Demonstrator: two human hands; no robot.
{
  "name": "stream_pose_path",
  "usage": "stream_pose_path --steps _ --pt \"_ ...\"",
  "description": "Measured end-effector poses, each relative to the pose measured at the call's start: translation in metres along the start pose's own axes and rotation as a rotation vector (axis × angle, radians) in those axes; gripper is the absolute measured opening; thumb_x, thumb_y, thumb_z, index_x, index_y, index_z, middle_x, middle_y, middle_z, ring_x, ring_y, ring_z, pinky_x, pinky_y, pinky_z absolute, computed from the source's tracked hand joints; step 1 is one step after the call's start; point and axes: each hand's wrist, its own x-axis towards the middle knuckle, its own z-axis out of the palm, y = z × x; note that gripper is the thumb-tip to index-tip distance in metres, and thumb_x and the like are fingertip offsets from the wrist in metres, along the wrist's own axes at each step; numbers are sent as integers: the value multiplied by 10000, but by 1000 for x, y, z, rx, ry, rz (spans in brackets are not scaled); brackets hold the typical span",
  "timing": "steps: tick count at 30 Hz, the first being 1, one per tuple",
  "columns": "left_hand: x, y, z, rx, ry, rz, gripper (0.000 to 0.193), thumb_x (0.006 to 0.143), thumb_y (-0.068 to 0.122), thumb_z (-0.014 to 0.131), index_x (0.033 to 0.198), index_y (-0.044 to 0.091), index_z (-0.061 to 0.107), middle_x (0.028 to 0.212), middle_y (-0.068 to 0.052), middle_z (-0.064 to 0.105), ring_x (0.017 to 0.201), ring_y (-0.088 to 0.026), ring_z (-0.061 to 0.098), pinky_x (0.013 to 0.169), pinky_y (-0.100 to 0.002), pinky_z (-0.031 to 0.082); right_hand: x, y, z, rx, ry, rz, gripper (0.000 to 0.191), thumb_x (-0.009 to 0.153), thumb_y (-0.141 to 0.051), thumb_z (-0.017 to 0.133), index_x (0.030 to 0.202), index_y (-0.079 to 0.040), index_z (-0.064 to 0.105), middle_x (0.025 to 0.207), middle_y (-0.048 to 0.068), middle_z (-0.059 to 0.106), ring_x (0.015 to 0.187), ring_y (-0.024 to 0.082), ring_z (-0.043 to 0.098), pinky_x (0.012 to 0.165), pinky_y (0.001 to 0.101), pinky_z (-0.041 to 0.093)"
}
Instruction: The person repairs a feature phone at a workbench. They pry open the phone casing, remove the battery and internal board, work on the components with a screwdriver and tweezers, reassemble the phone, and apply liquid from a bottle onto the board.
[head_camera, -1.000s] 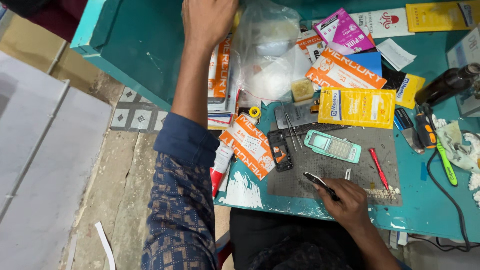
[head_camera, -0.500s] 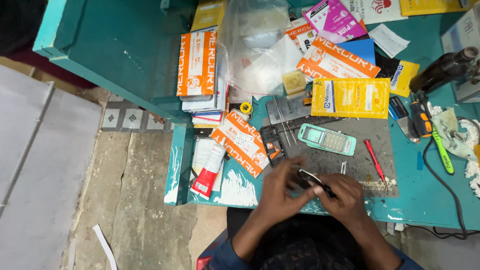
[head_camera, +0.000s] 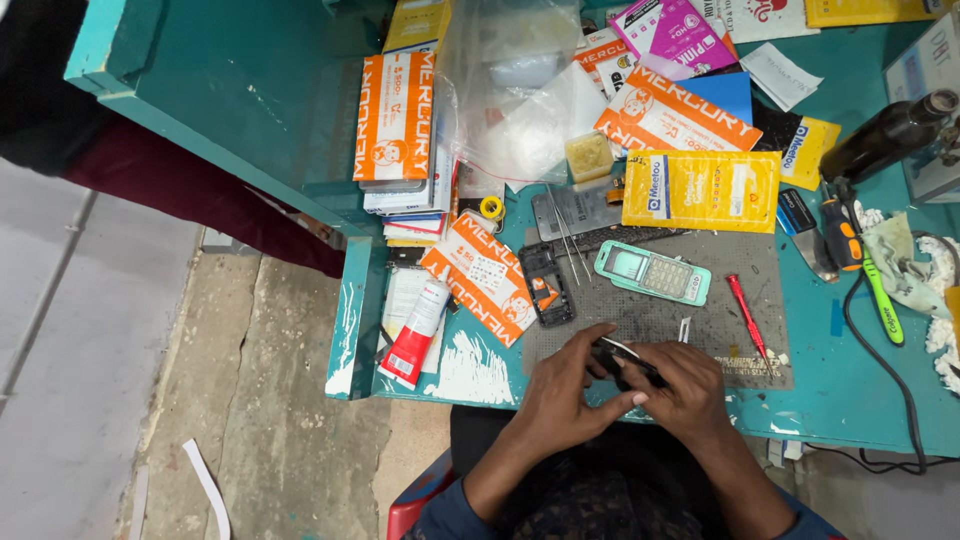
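Both my hands meet over the near edge of the grey work mat (head_camera: 720, 265). My left hand (head_camera: 565, 390) and my right hand (head_camera: 685, 395) together pinch a small dark part with a thin white strip (head_camera: 620, 355). Just beyond them lie a mint-green keypad phone (head_camera: 652, 272), a black phone frame (head_camera: 546, 285), thin tweezers (head_camera: 566, 235) and a red screwdriver (head_camera: 745, 310).
Orange packets (head_camera: 395, 115) are stacked at the left of the teal bench (head_camera: 850, 390), with a clear plastic bag (head_camera: 520, 90), a yellow packet (head_camera: 700, 190), a red and white tube (head_camera: 415, 335), a green-handled tool (head_camera: 882, 300) and a dark bottle (head_camera: 890, 135). Concrete floor lies to the left.
My left hand came down from the far packets and joined my right hand on the small part. The view shifted left and closer.
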Motion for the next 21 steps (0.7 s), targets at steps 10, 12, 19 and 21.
stream_pose_path --steps 10,12,19,21 --pt "-7 -8 11 69 15 -10 844 859 441 846 1473 -4 477 1014 -135 709 863 -245 735 742 -376 596 1 -1 0 10 22 1 255 775 -82 827 1004 -16 736 864 132 745 759 292 733 673 400 563" --pt "-8 -8 15 93 26 -20 860 855 437 851 1481 -4 459 1007 -133 706 858 -239 732 728 -376 595 1 -2 0 9 29 -4 252 776 -91 828 1003 -26 738 868 128 748 766 296 734 676 404 562" --pt "-3 13 21 152 169 43 1010 793 405 895 1520 -41 355 1223 -205 640 903 -260 710 734 -368 582 1 0 -1 30 45 -21 261 786 -126 834 1014 -41 740 897 122 756 796 297 743 681 404 572" --pt "-1 10 18 140 264 57 1074 766 391 914 1543 -58 324 1279 -218 627 973 -278 701 805 -367 581 0 1 -2 44 45 -42 285 779 -140 833 1028 -38 740 899 124 750 813 304 741 695 412 574"
